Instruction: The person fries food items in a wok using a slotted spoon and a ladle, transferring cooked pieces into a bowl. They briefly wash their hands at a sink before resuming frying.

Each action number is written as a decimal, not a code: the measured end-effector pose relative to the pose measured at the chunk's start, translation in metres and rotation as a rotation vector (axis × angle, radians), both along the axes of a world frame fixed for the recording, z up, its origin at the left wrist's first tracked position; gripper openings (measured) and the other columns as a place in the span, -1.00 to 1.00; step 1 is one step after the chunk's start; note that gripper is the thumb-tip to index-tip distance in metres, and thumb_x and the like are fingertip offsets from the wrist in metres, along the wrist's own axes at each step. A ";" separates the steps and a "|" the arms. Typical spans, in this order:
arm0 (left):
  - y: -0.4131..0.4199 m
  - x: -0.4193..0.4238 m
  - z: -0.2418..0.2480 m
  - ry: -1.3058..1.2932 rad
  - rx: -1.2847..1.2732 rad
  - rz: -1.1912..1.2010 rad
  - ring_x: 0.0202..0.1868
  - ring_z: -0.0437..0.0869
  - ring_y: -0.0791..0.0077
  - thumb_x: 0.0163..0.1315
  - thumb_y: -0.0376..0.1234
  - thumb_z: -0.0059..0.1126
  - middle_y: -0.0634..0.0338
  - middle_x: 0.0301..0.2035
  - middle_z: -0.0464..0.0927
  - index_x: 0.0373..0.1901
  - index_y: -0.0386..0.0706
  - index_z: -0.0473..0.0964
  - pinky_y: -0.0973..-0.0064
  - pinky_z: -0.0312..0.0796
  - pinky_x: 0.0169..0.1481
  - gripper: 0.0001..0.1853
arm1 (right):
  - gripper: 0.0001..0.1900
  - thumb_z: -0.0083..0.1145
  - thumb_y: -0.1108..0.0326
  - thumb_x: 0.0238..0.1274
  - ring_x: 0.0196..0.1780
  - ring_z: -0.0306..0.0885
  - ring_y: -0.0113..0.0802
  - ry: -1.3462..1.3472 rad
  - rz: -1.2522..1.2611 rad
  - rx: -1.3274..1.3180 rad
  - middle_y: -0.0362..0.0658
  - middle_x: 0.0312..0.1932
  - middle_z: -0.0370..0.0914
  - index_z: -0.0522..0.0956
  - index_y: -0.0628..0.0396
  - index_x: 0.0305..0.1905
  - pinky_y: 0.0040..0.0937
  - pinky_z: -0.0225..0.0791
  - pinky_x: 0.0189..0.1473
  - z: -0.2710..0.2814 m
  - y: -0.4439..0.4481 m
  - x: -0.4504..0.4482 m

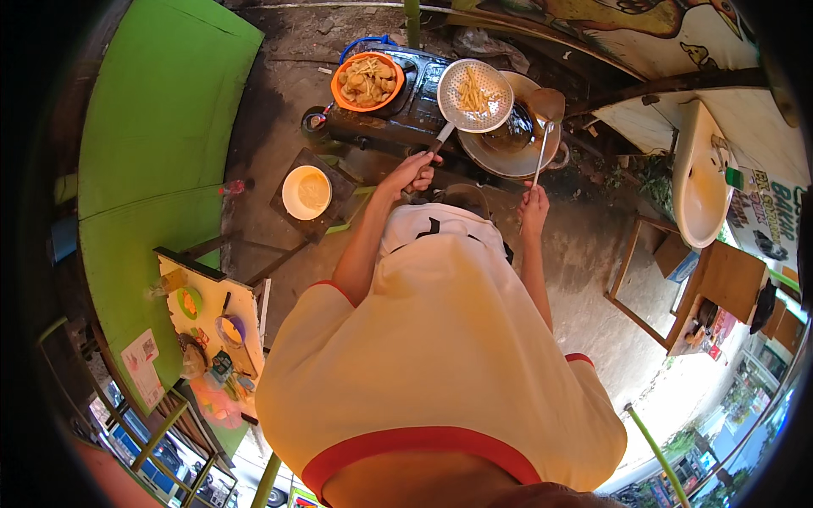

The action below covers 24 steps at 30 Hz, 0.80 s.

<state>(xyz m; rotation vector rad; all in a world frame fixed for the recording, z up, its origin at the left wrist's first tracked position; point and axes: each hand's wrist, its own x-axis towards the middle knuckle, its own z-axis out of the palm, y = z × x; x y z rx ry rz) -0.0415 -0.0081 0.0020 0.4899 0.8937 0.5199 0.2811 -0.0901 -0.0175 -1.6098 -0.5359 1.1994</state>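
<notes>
My left hand [413, 173] grips the dark handle of a perforated metal strainer ladle [449, 95], which holds fried strips [473, 94] over the left side of a large wok [489, 155]. Dark oil [517, 127] shows in the wok. In my right hand [533, 202] is the thin metal handle of a spatula [547, 105], its broad blade over the wok's right rim. Left of the strainer, an orange bowl [399, 82] full of fried pieces [366, 81] sits on the gas stove [416, 105].
A white tub [307, 192] of pale batter stands on a dark stand at the left. Farther left is a cluttered table [244, 298] beside a green panel [159, 114]. A white washbasin [698, 184] and wooden frame [625, 267] are at the right. A gas hose regulator [315, 120] sits by the stove.
</notes>
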 end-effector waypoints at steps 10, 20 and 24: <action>0.011 -0.099 0.001 0.023 0.145 0.463 -0.69 0.21 0.69 0.57 -0.13 -0.12 0.37 -0.59 0.23 0.09 -0.17 0.35 0.64 0.10 -0.57 -0.69 | -0.77 -0.11 0.20 0.58 -0.63 0.09 -0.71 -0.036 0.061 -0.014 -0.42 -0.54 0.28 0.55 0.04 -0.03 -0.64 -0.02 -0.66 -0.018 0.004 0.010; 0.017 -0.152 -0.020 0.558 0.339 0.594 -0.71 0.28 0.68 0.54 -0.12 -0.07 0.36 -0.63 0.31 -0.11 -0.11 0.31 0.62 0.11 -0.62 -0.75 | -0.76 -0.12 0.21 0.58 -0.63 0.10 -0.71 -0.039 0.084 -0.032 -0.41 -0.53 0.29 0.55 0.04 -0.02 -0.63 0.01 -0.65 -0.024 0.002 0.008; 0.020 -0.151 -0.037 0.647 0.379 0.640 -0.71 0.30 0.65 0.53 -0.12 -0.05 0.33 -0.63 0.34 -0.16 -0.09 0.29 0.61 0.15 -0.62 -0.75 | -0.76 -0.12 0.21 0.58 -0.63 0.10 -0.70 -0.037 0.061 -0.044 -0.40 -0.53 0.29 0.55 0.05 -0.02 -0.63 0.02 -0.65 -0.024 -0.001 0.007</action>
